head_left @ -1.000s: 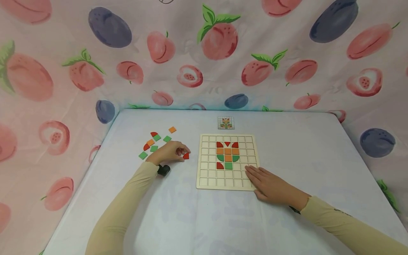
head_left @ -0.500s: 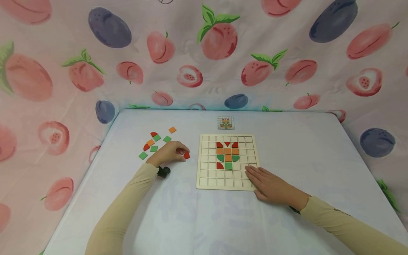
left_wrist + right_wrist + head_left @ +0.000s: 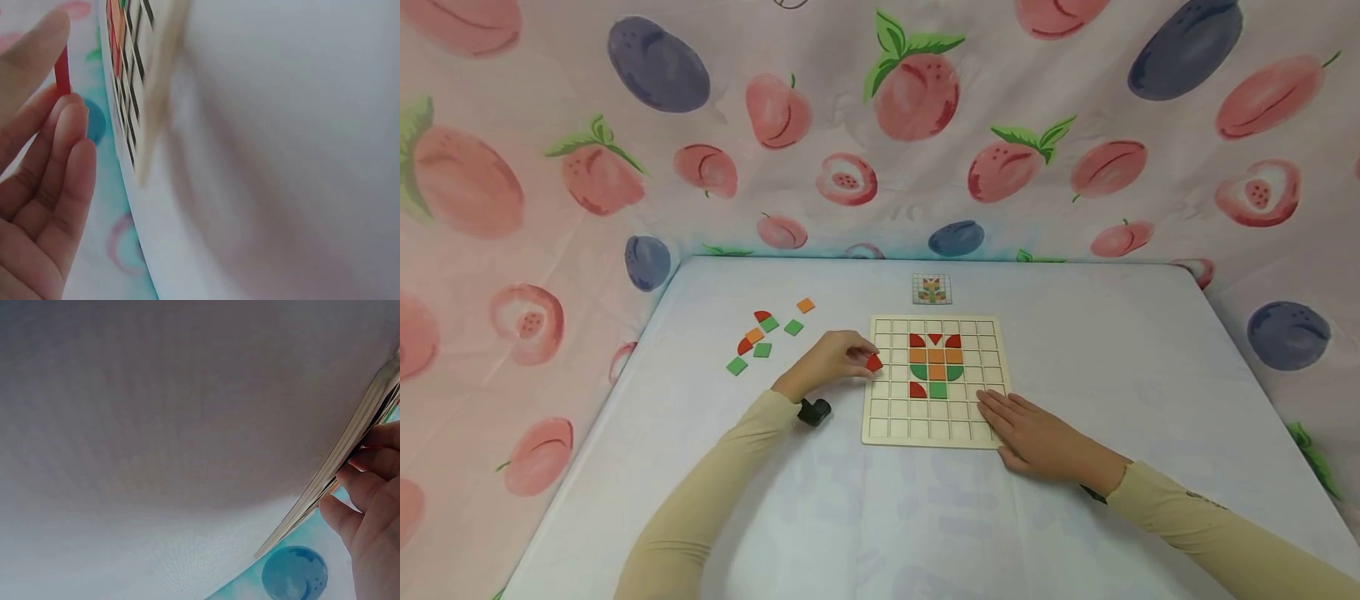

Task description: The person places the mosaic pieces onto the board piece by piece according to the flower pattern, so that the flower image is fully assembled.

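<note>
While the right hand [image 3: 1037,437] lies flat with straight fingers on the near right corner of the wooden grid board [image 3: 935,437], the left hand [image 3: 831,360] pinches a red quarter-circle tile [image 3: 874,362] between thumb and fingertips right at the board's left edge. That tile sits just over the leftmost column, about level with the orange row of the tulip pattern [image 3: 936,364] already laid in the grid's middle. From the tile, the pattern lies to the right across a couple of open cells; its bottom row holds a red quarter on the left and a green square, with the cell to the right of the green one open. In the left wrist view the red tile [image 3: 62,70] shows edge-on between the fingers [image 3: 69,131]. Loose tiles [image 3: 762,333] lie near the table's far left corner, a small pattern card [image 3: 932,289] beyond the board's far edge.
</note>
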Motion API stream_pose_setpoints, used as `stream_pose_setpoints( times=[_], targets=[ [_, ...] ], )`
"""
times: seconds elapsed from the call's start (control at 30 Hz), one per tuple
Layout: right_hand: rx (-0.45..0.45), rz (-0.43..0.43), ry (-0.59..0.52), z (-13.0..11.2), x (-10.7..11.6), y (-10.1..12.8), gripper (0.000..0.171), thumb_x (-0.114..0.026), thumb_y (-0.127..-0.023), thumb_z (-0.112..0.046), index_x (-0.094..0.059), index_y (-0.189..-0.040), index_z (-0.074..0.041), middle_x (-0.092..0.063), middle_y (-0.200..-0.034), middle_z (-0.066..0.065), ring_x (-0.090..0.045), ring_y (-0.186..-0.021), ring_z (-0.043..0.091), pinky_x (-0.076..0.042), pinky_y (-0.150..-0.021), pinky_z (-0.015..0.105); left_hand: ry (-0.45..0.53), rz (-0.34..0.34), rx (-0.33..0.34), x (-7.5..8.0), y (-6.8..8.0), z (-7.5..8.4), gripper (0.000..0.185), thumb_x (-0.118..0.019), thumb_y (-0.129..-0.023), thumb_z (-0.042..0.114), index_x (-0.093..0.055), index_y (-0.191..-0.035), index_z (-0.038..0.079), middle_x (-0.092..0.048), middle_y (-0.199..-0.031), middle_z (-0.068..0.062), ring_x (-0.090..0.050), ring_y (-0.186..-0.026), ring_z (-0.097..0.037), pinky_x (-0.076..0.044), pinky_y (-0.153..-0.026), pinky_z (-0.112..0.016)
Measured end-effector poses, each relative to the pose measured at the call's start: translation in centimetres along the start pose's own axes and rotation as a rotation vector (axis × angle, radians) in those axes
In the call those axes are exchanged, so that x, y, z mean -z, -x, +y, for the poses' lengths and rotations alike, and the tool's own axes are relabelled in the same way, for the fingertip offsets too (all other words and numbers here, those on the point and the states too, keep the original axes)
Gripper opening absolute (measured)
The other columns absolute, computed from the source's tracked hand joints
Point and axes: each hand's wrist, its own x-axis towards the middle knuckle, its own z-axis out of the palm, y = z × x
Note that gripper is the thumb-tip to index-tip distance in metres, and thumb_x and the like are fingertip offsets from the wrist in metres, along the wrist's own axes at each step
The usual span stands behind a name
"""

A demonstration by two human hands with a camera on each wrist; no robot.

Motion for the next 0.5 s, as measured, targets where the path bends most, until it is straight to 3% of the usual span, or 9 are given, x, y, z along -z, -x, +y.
stream_pose_setpoints(
  times=[0.33,0.5],
  targets=[
    [0.005,0.004,0.004,0.1,-0.1,0.1,0.059,-0.050,-0.092,-0.026,-0.036,-0.142,0.004,-0.032,-0.151,0.018,-0.033,-0.139,0.032,-0.033,-0.110,0.046,0.021,-0.069,-0.090,-2.5,-1.4,3.1,0.039,-0.079,-0.074,0.019,-0.069,-0.108,0.005,-0.067,-0.096,-0.003,-0.058,-0.083,-0.013,-0.050,-0.074,-0.019],
    [0.012,0.011,0.014,0.1,-0.1,0.1,0.060,-0.050,-0.092,-0.026,-0.036,-0.141,0.004,-0.033,-0.150,0.017,-0.033,-0.139,0.032,-0.034,-0.109,0.046,0.037,-0.122,-0.083,-3.8,-2.4,4.5,0.035,-0.078,-0.075,0.017,-0.069,-0.107,0.005,-0.069,-0.098,-0.003,-0.059,-0.082,-0.010,-0.050,-0.074,-0.017]
  ],
)
